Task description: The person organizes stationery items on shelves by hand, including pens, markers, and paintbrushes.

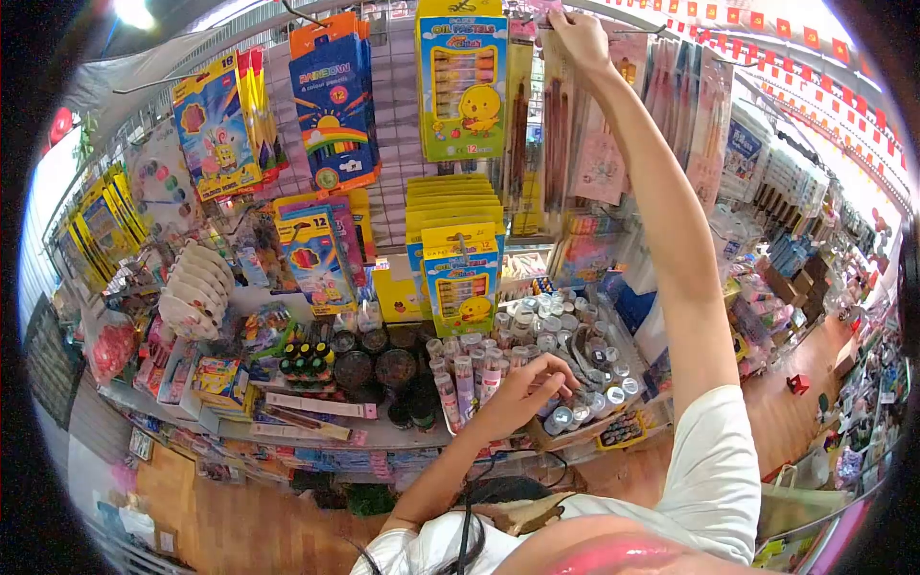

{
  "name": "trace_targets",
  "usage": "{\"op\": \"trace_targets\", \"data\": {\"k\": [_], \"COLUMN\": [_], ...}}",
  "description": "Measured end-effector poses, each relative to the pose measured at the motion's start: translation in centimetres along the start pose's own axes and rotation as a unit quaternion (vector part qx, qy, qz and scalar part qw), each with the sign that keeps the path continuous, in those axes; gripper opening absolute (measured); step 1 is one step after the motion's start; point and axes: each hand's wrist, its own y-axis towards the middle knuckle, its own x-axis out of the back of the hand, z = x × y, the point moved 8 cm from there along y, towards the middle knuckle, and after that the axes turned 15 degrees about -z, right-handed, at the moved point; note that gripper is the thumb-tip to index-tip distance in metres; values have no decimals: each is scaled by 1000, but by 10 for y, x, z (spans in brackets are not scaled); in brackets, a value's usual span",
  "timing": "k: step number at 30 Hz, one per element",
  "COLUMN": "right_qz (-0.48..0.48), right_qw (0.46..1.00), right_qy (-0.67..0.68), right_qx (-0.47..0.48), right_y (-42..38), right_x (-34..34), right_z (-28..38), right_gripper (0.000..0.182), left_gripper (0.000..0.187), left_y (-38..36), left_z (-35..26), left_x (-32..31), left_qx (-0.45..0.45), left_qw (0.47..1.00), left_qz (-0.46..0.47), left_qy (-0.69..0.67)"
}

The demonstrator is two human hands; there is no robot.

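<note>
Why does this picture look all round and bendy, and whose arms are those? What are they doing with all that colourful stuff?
The picture comes from a small camera worn on a person's head, looking forward and down. Its lens bends the edges, so everything looks round. The two arms belong to that person.

The right hand reaches high up to the top of a wire rack, touching a hanging pack of brushes. I cannot tell if the fingers grip it.

The left hand is down low, with curled fingers over a tray of small paint pots. Whether it holds one is hard to see.

Around them hang yellow oil pastel boxes, a blue coloured pencil pack and, on the left, a stack of white paint palettes. It is an art supply stall.
</note>
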Motion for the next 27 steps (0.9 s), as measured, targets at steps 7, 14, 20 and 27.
{"op": "trace_targets", "data": {"k": [7,14,20,27], "right_qz": [70,67,71,14], "right_qw": [986,973,916,994], "right_qy": [62,101,296,28], "right_qx": [-136,-197,-260,-110], "right_y": [-5,-8,-16,6], "right_x": [-15,25,-8,-20], "right_z": [-26,40,20,-12], "right_gripper": [42,46,47,52], "left_gripper": [17,12,33,36], "left_y": [6,45,172,255], "left_z": [5,-191,-313,-306], "left_x": [13,32,44,59], "left_qx": [-12,-433,-589,-400], "left_qw": [999,828,624,716], "left_qz": [-32,-189,-288,-349], "left_qy": [11,304,426,453]}}
